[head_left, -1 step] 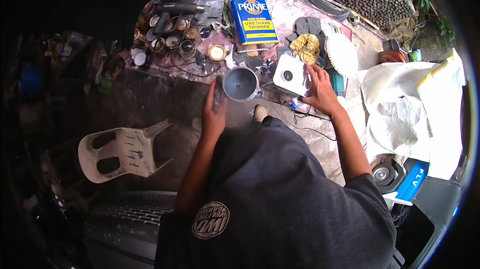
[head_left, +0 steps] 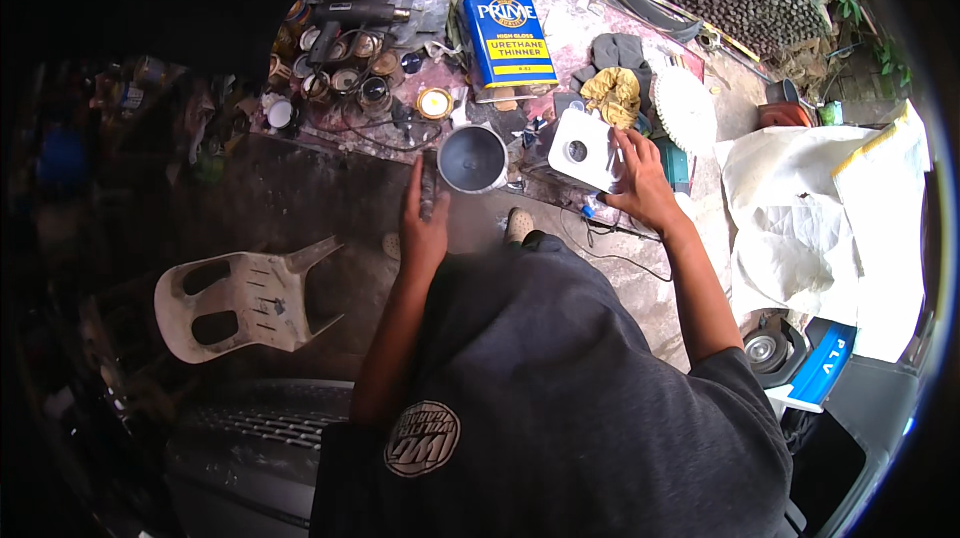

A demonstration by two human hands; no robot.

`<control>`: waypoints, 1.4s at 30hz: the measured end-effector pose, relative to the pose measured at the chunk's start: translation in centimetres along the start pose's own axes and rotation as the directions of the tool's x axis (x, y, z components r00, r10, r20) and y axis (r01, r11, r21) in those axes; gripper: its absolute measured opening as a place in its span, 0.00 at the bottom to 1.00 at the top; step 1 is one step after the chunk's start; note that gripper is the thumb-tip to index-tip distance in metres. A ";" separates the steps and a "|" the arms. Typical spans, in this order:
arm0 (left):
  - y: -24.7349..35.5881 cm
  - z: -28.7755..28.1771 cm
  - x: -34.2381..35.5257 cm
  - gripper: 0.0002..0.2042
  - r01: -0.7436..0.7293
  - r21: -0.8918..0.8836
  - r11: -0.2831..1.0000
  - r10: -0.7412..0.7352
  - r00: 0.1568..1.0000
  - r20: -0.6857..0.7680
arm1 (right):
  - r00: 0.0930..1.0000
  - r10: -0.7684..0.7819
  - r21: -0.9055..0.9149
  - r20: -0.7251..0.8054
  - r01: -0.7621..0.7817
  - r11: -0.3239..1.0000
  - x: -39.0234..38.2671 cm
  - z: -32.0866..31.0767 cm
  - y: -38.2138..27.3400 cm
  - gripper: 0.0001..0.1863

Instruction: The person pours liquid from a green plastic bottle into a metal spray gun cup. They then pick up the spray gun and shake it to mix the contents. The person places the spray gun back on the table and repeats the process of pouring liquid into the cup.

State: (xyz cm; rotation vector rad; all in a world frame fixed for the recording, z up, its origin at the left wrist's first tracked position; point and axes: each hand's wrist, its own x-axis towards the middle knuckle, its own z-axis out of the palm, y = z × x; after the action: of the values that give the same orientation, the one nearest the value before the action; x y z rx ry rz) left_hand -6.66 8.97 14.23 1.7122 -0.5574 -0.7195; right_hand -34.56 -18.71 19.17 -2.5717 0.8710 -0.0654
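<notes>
My left hand point(head_left: 427, 218) is closed at the left side of a round cup point(head_left: 472, 160) with a grey inside and a pale rim. A dark part, perhaps its handle, shows between the fingers. The cup is held over the near edge of the workbench, its mouth facing up toward me. My right hand point(head_left: 645, 178) grips a rectangular metal can point(head_left: 583, 130) by the right side of its white top, the thumb near the lower corner. A round dark opening sits in that top. The can is right of the cup, apart from it, and its sides are mostly hidden.
A blue and yellow thinner can point(head_left: 508, 43) lies on the cluttered workbench point(head_left: 575, 13). Several small paint cans point(head_left: 375, 93) and a heat gun point(head_left: 350, 14) are at the left. A yellow cloth point(head_left: 612, 96) is behind the white-topped can. A plastic chair point(head_left: 245, 303) stands lower left.
My left hand and the cup have shifted slightly left. The right hand and the white-topped can are nearly where they were.
</notes>
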 end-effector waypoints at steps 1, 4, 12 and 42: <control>-0.5 -0.4 0.0 0.33 0.012 -0.003 1.000 -0.012 0.999 -0.030 | 1.000 -0.005 -0.002 -0.007 0.005 1.000 0.1 0.1 0.1 0.64; -1.3 -1.4 -1.4 0.33 0.027 0.013 1.000 -0.027 0.998 -0.051 | 1.000 0.001 0.006 -0.009 0.000 1.000 -0.3 0.4 0.2 0.63; -2.4 -2.6 -2.4 0.33 0.000 0.107 0.994 0.010 0.996 -0.094 | 1.000 0.004 0.011 -0.006 -0.004 1.000 -0.3 0.5 0.2 0.64; -3.3 -1.9 -3.1 0.34 -0.001 0.210 0.978 0.016 0.997 -0.070 | 0.998 -0.024 0.031 -0.054 0.026 0.999 -0.3 0.0 0.1 0.67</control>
State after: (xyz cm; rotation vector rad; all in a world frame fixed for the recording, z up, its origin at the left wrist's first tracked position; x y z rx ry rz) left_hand -7.45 13.18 11.91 1.9221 -0.6077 -0.6080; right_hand -34.89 -18.56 19.13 -2.5618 0.8509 -0.1556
